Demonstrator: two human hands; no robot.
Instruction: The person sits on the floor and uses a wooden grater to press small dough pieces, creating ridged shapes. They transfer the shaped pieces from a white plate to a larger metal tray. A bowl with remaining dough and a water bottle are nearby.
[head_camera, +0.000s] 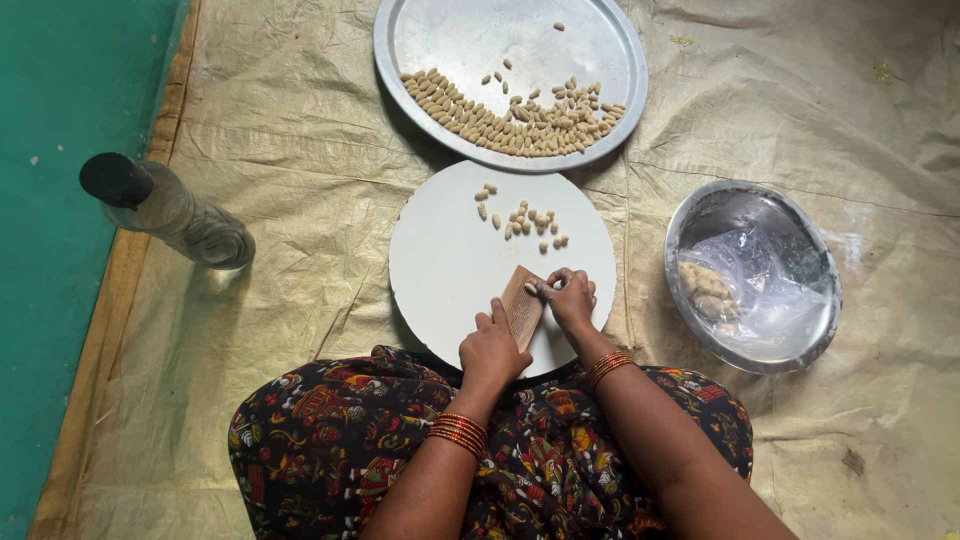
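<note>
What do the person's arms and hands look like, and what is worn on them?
Both forearms are bare, without sleeves. The left hand and the right hand wear no gloves. Each wrist carries a stack of thin red and gold bangles.

Steel plate (420, 40) top rim cut by frame edge. Dough (704, 285) blurred under plastic film (770, 290). Round board's (440, 260) near edge hidden behind both hands.

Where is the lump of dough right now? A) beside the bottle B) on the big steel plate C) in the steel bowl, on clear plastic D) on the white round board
C: the dough lump lies on the clear plastic sheet inside the steel bowl, to the right of the white round board.
</note>
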